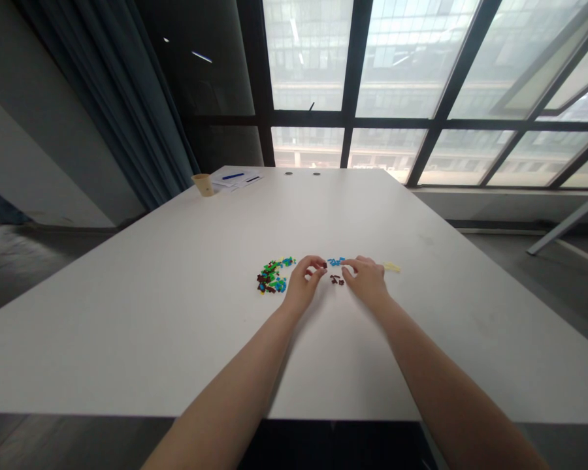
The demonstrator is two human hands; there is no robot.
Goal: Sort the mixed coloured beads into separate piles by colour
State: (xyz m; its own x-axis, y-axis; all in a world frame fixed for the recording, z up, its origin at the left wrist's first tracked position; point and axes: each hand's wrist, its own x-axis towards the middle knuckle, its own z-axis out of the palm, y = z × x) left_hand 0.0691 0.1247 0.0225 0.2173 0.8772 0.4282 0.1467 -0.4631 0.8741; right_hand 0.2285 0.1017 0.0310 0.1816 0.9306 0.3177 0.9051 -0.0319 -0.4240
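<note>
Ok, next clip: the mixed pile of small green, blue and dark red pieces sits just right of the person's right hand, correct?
Not quite: the head view shows the mixed pile of small green, blue and dark red pieces just left of the left hand, not right of the right hand.

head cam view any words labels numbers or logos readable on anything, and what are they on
No text can be read. The sheets of paper at the far end of the white table may carry print, but it is too small to read, and the tan cup beside them shows no legible marking.
</note>
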